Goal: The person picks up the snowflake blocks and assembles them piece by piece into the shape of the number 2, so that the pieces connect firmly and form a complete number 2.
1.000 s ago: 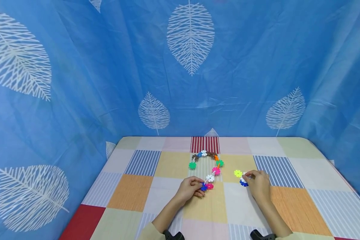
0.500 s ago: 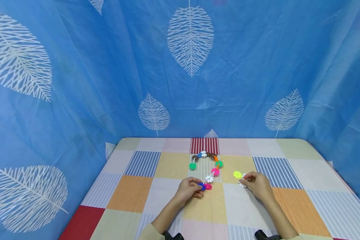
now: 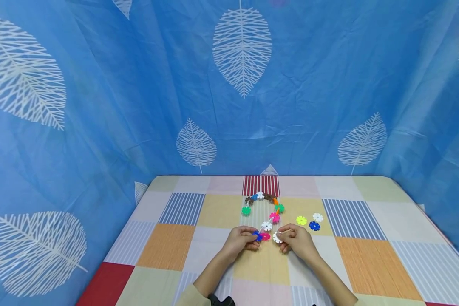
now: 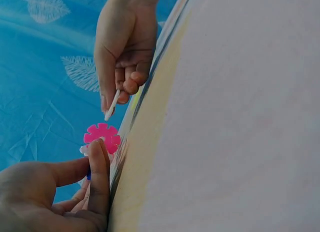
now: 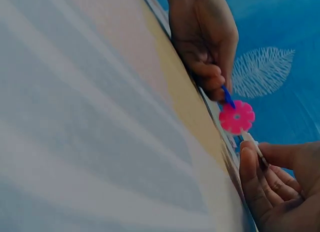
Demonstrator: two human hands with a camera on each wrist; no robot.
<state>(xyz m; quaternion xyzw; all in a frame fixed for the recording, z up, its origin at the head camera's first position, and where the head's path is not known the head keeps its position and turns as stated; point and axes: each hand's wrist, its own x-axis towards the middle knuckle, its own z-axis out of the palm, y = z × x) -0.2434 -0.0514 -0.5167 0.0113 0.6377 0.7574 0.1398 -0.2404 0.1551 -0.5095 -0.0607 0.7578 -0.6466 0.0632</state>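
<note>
My left hand pinches a dark blue snowflake disc, a notched plastic building piece, at the near end of a linked chain. Joined to it is a pink snowflake disc, seen face-on in the right wrist view. From there the chain of coloured discs bends away past a white disc to a green disc. Between thumb and fingers, my right hand holds a separate white snowflake disc, which appears edge-on in the left wrist view, its rim close to the pink disc.
Three loose discs lie beyond my right hand: a yellow one, a blue one and a white one. A patchwork cloth covers the table, and a blue leaf-print curtain hangs behind it.
My right hand has picked up a white disc from the loose pieces and carried it left to the chain's near end. The left hand keeps its hold on the blue disc, nearly still.
</note>
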